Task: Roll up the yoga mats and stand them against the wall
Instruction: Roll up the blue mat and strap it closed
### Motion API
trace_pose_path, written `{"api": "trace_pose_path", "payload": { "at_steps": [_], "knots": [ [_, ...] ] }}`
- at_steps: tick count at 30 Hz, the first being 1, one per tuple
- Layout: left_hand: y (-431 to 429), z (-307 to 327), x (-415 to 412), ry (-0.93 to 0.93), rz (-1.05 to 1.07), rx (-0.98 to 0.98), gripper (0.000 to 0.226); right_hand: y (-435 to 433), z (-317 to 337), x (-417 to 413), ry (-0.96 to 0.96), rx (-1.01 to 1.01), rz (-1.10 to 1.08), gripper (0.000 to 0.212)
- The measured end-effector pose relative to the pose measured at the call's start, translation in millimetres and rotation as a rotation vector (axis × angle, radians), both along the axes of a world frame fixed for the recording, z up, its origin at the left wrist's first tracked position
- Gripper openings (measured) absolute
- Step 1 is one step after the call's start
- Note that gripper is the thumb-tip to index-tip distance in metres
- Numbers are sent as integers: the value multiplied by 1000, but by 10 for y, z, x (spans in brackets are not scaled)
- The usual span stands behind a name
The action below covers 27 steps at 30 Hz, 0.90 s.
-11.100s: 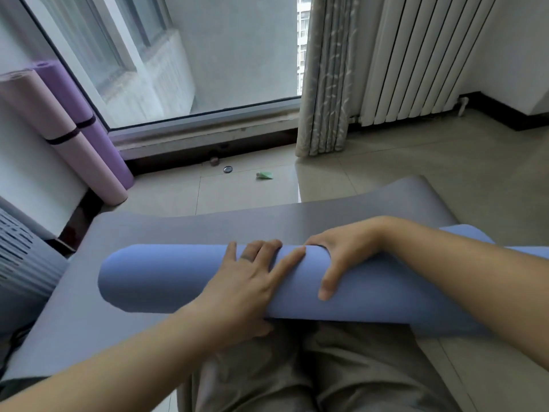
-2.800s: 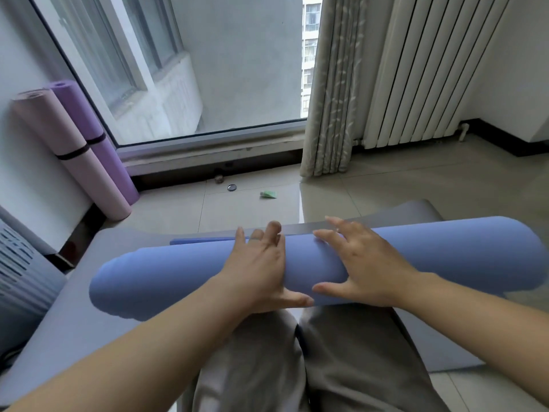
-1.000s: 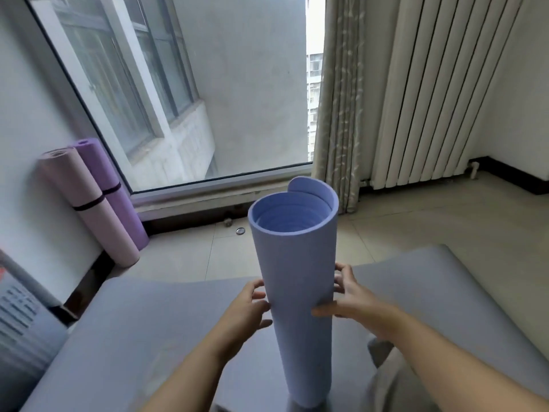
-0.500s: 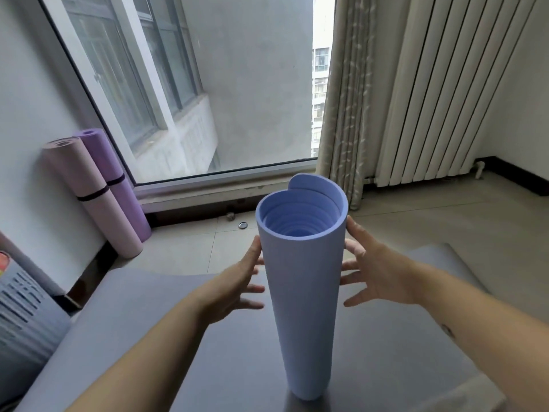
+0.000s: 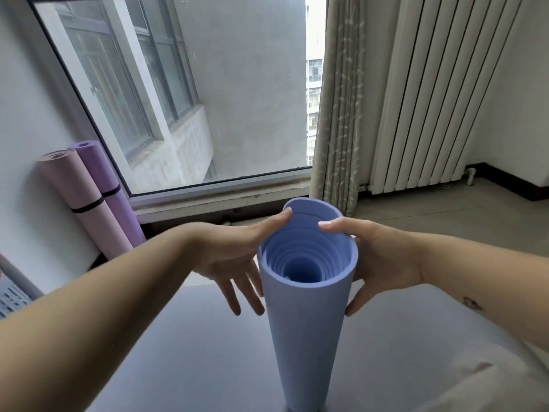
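A blue yoga mat point(image 5: 306, 337), rolled into a loose tube, stands upright on a flat grey mat point(image 5: 193, 352) in front of me. Its open top end shows several spiral layers. My left hand point(image 5: 234, 254) is at the tube's left side, thumb on the top rim, fingers straight and spread downward beside it. My right hand point(image 5: 383, 263) holds the right side of the top, thumb over the rim and fingers curled round the outer wall. A pink rolled mat point(image 5: 80, 197) and a purple rolled mat point(image 5: 110, 185), each banded, lean against the left wall.
A large window point(image 5: 178, 99) fills the far wall, with a curtain point(image 5: 338, 114) and a white radiator point(image 5: 430, 99) to its right. A grey slatted appliance point(image 5: 12, 292) sits at the left edge. Tiled floor point(image 5: 445, 212) lies beyond the grey mat.
Both hands have risen from beside the upright blue roll to its top rim; the right hand has taken hold of it. My view has shifted to look down into the tube.
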<state>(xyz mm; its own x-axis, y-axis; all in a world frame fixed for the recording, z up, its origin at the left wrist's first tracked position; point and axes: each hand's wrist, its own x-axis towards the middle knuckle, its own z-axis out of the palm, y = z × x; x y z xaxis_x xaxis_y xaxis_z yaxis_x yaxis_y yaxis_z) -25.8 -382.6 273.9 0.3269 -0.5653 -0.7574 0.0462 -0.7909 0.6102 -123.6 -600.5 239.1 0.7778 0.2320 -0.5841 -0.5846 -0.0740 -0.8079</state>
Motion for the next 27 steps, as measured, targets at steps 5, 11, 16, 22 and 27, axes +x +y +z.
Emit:
{"api": "trace_pose_path", "payload": {
  "at_steps": [5,11,16,22,27],
  "knots": [
    [-148,52,20,-116,-26,78,59,24,-78,61,7,17,-60,85],
    [-266,-3,-6,-139,26,56,48,-6,-135,63,5,3,-111,74],
    [-262,-141,-17,-90,88,41,54,-30,-190,16,19,26,-138,78],
    [-222,-154,-14,-63,123,53,50,-8,-152,-11,7,106,-103,77],
    [-220,-31,-56,-281,115,84,28,135,21,9,0,-19,-204,48]
  ]
}}
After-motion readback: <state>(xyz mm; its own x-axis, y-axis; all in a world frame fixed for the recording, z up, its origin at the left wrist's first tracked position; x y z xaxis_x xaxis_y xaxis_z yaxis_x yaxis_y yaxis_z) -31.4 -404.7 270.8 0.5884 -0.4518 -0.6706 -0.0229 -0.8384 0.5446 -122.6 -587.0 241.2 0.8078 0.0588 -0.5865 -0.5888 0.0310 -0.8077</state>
